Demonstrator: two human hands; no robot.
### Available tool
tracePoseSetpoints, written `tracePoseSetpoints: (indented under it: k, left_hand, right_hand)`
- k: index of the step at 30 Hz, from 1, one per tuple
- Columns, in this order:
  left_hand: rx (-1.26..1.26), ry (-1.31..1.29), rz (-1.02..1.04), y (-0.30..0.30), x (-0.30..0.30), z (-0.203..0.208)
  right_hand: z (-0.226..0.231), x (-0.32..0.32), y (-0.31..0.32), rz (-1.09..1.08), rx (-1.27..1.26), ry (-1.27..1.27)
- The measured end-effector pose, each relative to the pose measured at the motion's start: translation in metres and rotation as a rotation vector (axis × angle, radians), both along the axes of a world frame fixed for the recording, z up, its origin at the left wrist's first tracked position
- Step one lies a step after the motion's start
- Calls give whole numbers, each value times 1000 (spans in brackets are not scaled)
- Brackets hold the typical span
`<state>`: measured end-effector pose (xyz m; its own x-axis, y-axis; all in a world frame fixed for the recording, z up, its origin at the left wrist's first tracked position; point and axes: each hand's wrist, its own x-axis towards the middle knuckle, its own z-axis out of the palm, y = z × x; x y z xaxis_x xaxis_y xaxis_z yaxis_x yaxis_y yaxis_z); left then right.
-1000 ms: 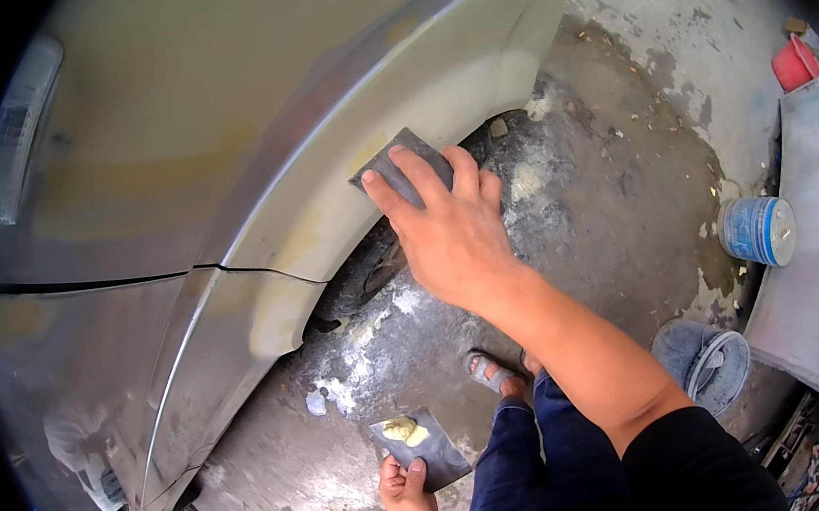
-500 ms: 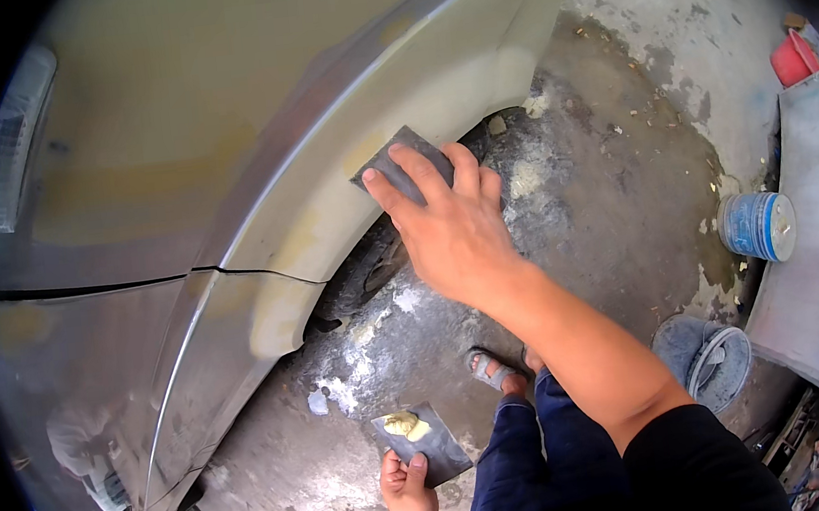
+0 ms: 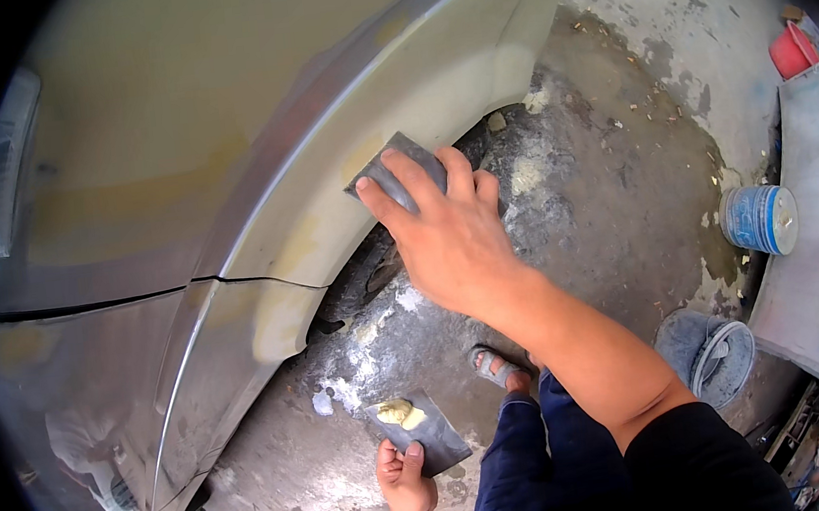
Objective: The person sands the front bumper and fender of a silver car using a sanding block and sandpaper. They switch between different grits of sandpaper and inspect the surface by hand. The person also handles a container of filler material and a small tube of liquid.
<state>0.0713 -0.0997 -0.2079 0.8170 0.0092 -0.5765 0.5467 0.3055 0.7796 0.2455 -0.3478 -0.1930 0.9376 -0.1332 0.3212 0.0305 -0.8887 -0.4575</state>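
My right hand (image 3: 451, 226) is closed on a dark grey putty spreader (image 3: 411, 177), its fingers spread over the sheet. The spreader's far edge lies against the pale lower part of a car body panel (image 3: 455, 71), by a yellowish patch. Lower down, my left hand (image 3: 406, 480) pinches the corner of a grey flat plate (image 3: 436, 440) between thumb and fingers. A lump of cream-yellow putty (image 3: 401, 412) sits on that plate. Several yellowish patches (image 3: 299, 247) mark the panel along its lower edge.
A lamp (image 3: 6, 168) is set in the car at the far left. At the right stand a blue-and-white bucket (image 3: 760, 221), a grey bucket (image 3: 715, 363) and a pale panel (image 3: 813, 243). A red container (image 3: 792, 51) is behind them. The concrete floor (image 3: 616, 224) is stained.
My right hand and the spreader have shifted slightly left and down along the panel. The left hand with the putty plate has barely moved.
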Motion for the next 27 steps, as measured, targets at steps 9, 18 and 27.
tracePoseSetpoints:
  k: [9,18,27]
  left_hand:
    - [-195,-235,34,-53,88,41]
    - [-138,-426,13,-48,98,65]
    - [-97,-287,32,-36,76,46]
  right_hand:
    - [17,-77,-9,555,804,-138]
    - [-23,-74,-11,315,302,25]
    - [-18,13,4,-39,-79,-203]
